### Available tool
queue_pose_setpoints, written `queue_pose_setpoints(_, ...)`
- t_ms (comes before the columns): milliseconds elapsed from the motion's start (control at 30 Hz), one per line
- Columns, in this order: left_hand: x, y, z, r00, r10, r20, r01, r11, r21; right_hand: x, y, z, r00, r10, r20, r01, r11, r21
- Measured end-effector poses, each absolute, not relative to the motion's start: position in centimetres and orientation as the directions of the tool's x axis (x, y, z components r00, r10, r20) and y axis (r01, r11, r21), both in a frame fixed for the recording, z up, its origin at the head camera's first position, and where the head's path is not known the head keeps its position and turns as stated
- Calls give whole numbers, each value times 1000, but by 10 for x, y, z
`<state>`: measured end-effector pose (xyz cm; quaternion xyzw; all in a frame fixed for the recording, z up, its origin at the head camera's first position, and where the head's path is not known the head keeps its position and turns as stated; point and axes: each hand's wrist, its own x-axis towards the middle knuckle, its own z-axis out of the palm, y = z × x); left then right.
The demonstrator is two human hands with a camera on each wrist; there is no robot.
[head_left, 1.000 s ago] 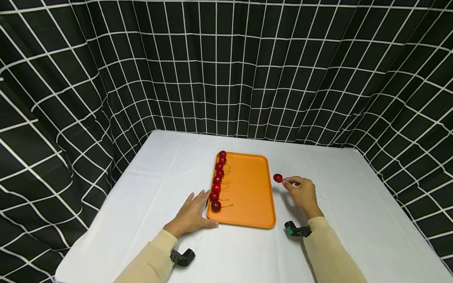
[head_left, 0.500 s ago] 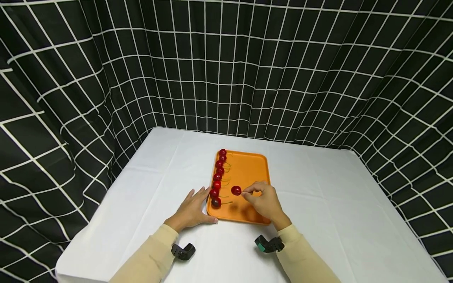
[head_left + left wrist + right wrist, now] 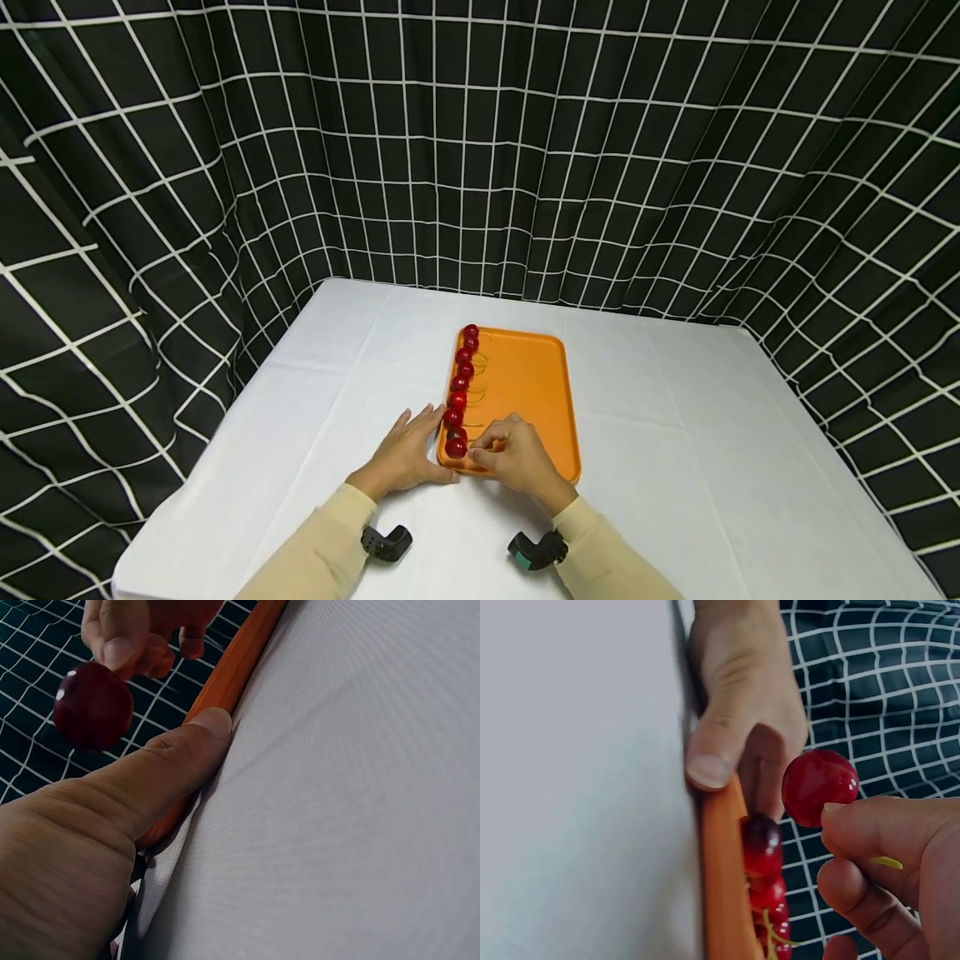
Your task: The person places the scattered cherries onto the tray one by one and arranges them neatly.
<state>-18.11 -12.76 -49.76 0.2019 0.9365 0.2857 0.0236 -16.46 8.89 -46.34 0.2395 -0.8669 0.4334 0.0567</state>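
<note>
A red cherry (image 3: 455, 448) hangs over the near left corner of the orange tray (image 3: 528, 383), pinched near its stem by my right hand (image 3: 517, 457). In the right wrist view the cherry (image 3: 817, 786) sits at the tip of the thumb, with a bit of stem behind it, above the tray. My left hand (image 3: 405, 456) lies spread at the tray's left near corner, its thumb along the near rim. Along the left side of the tray runs a column of several cherries (image 3: 459, 383), stems towards the right. The nearest one is partly hidden behind the held cherry.
A white cloth (image 3: 660, 450) covers the table under the tray. Black curtains with a white grid (image 3: 480, 150) stand behind the table and at both sides. A black wrist device (image 3: 386, 543) sits at each cuff.
My right hand has carried the cherry from beyond the tray's right side leftwards and nearer, to the near end of the column. The left hand has stayed at the corner.
</note>
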Motion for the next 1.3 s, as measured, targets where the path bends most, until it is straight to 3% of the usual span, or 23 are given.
queue_pose_setpoints(633,-179,-130,-499,-918,389,78,370,766,526,-162,80,-482,-901,-378,215,-418,618,-666)
queue_pose_setpoints(1300,-182,-128,-502,-917,391,79,370,761,533,-164,86,-479,-899,-397,186,-410,610,-678)
